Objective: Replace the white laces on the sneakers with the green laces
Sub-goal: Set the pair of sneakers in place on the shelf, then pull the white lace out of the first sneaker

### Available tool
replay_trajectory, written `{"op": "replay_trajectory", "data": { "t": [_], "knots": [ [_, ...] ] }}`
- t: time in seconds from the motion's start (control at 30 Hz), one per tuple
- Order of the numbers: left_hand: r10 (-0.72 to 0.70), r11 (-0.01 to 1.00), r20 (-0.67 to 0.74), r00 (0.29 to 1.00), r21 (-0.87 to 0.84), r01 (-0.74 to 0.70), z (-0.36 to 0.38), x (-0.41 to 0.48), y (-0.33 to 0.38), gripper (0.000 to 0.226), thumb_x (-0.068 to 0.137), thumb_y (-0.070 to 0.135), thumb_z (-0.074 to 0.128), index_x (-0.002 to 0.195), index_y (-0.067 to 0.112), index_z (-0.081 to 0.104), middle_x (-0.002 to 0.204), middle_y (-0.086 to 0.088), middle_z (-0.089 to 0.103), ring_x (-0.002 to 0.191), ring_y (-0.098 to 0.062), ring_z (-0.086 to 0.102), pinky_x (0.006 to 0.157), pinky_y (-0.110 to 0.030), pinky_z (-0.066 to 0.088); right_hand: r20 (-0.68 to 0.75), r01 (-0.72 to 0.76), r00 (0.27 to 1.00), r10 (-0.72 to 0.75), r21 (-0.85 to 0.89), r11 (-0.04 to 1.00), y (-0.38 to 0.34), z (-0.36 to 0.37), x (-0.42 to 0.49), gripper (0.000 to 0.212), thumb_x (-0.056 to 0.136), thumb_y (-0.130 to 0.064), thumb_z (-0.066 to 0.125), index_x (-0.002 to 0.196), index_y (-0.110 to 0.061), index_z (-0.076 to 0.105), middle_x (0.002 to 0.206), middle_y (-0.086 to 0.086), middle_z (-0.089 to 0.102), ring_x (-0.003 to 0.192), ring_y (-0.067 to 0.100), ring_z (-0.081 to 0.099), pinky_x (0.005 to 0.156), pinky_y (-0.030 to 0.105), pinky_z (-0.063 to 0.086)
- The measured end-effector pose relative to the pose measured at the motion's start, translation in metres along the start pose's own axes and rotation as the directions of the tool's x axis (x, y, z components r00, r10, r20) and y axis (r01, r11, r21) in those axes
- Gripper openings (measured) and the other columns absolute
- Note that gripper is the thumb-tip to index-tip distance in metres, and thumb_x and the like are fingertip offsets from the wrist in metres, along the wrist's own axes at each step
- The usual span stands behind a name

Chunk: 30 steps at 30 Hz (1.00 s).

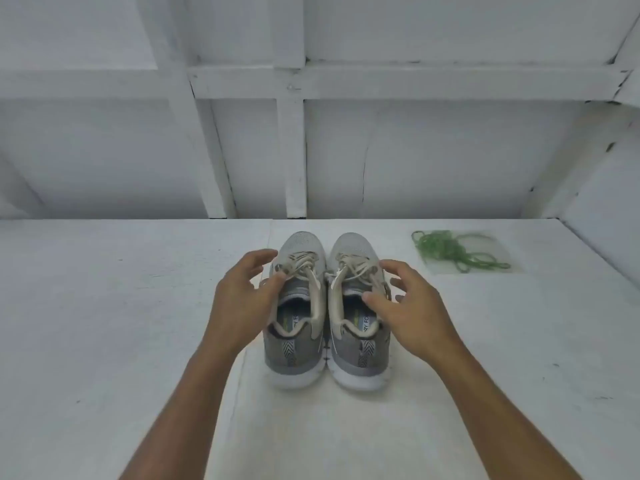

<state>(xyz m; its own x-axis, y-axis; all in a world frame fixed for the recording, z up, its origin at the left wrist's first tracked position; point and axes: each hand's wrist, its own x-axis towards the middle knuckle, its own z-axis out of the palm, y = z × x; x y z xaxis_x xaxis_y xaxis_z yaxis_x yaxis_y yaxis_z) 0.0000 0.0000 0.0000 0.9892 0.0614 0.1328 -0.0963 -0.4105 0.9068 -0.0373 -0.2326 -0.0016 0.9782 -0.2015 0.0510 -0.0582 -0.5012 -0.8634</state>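
Sneakers [294, 362], two, stand side by side on the counter [104, 306], white laces [304, 268] in both. One tangle of green laces [446, 249] lies far right. Left hand [242, 296] and right hand [412, 306] flank the pair, fingers spread.

Two sneakers [327, 306] sit side by side on the table [104, 306], laces [457, 251] far right.

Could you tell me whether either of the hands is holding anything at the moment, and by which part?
Nothing is gripped: the left hand and right hand are open over the sneakers, the left thumb at the white laces.
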Motion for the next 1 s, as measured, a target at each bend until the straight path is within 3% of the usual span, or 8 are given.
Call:
{"op": "replay_trajectory", "data": {
  "t": [0.13, 0.23, 0.3, 0.4, 0.6, 0.9, 1.0],
  "knots": [
    [-0.096, 0.993, 0.033, 0.995, -0.070, 0.098, 0.004, -0.002, -0.014, 0.036, 0.092, 0.038, 0.062, 0.127, 0.036, 0.055, 0.131, 0.016, 0.055, 0.123, -0.010, 0.050, 0.100, -0.038, 0.045, 0.121, -0.187, 0.978, 0.173, 0.122, 0.975, 0.006, 0.005, 0.004, 0.068, 0.084, -0.038, 0.073, 0.143, -0.035, 0.041, 0.137, -0.013, 0.050, 0.120, 0.007, 0.047, 0.103, 0.036, 0.045],
    [-0.141, 0.976, 0.082, 0.987, -0.153, 0.152, 0.008, -0.001, -0.025, 0.033, 0.092, 0.034, 0.063, 0.123, 0.039, 0.056, 0.125, 0.018, 0.058, 0.121, -0.010, 0.053, 0.097, -0.035, 0.048, 0.168, -0.280, 0.954, 0.250, 0.188, 0.942, 0.016, 0.011, 0.009, 0.068, 0.085, -0.035, 0.072, 0.145, -0.036, 0.041, 0.136, -0.009, 0.053, 0.118, 0.012, 0.055, 0.102, 0.039, 0.048],
    [-0.166, 0.966, 0.111, 0.980, -0.182, 0.185, 0.010, -0.001, -0.029, 0.033, 0.091, 0.030, 0.065, 0.123, 0.038, 0.060, 0.122, 0.015, 0.063, 0.117, -0.011, 0.058, 0.095, -0.037, 0.051, 0.168, -0.278, 0.954, 0.247, 0.196, 0.940, 0.020, 0.014, 0.009, 0.064, 0.087, -0.029, 0.070, 0.144, -0.036, 0.042, 0.135, -0.009, 0.053, 0.115, 0.013, 0.058, 0.098, 0.037, 0.050],
    [-0.186, 0.961, 0.108, 0.977, -0.187, 0.204, 0.013, -0.002, -0.032, 0.035, 0.091, 0.024, 0.065, 0.124, 0.035, 0.063, 0.114, 0.009, 0.069, 0.106, -0.011, 0.064, 0.091, -0.039, 0.055, 0.132, -0.250, 0.964, 0.229, 0.174, 0.952, 0.022, 0.015, 0.010, 0.055, 0.089, -0.023, 0.065, 0.140, -0.036, 0.048, 0.127, -0.009, 0.059, 0.102, 0.012, 0.064, 0.082, 0.028, 0.054],
    [-0.210, 0.950, 0.080, 0.975, -0.218, 0.222, 0.014, 0.000, -0.032, 0.034, 0.092, 0.014, 0.061, 0.123, 0.028, 0.066, 0.108, 0.006, 0.071, 0.100, -0.011, 0.067, 0.086, -0.034, 0.056, 0.062, -0.181, 0.982, 0.176, 0.095, 0.979, 0.022, 0.015, 0.010, 0.037, 0.093, -0.017, 0.052, 0.126, -0.032, 0.058, 0.107, -0.012, 0.066, 0.081, 0.013, 0.067, 0.063, 0.023, 0.049],
    [-0.212, 0.948, 0.071, 0.975, -0.227, 0.222, 0.014, -0.001, -0.033, 0.033, 0.093, 0.015, 0.060, 0.122, 0.031, 0.066, 0.108, 0.006, 0.070, 0.097, -0.010, 0.067, 0.069, -0.024, 0.054, 0.003, -0.172, 0.985, 0.172, 0.060, 0.983, 0.033, -0.012, 0.023, 0.028, 0.097, -0.016, 0.049, 0.120, -0.030, 0.059, 0.107, -0.010, 0.065, 0.091, 0.010, 0.063, 0.067, 0.025, 0.049],
    [-0.209, 0.948, 0.071, 0.975, -0.231, 0.220, 0.015, -0.001, -0.033, 0.033, 0.093, 0.015, 0.060, 0.120, 0.034, 0.066, 0.108, 0.006, 0.070, 0.098, -0.011, 0.067, 0.069, -0.024, 0.055, -0.027, -0.184, 0.982, 0.186, 0.070, 0.980, 0.038, -0.023, 0.029, 0.026, 0.098, -0.015, 0.049, 0.115, -0.033, 0.058, 0.104, -0.007, 0.066, 0.091, 0.014, 0.064, 0.074, 0.036, 0.054]
  ]
}}
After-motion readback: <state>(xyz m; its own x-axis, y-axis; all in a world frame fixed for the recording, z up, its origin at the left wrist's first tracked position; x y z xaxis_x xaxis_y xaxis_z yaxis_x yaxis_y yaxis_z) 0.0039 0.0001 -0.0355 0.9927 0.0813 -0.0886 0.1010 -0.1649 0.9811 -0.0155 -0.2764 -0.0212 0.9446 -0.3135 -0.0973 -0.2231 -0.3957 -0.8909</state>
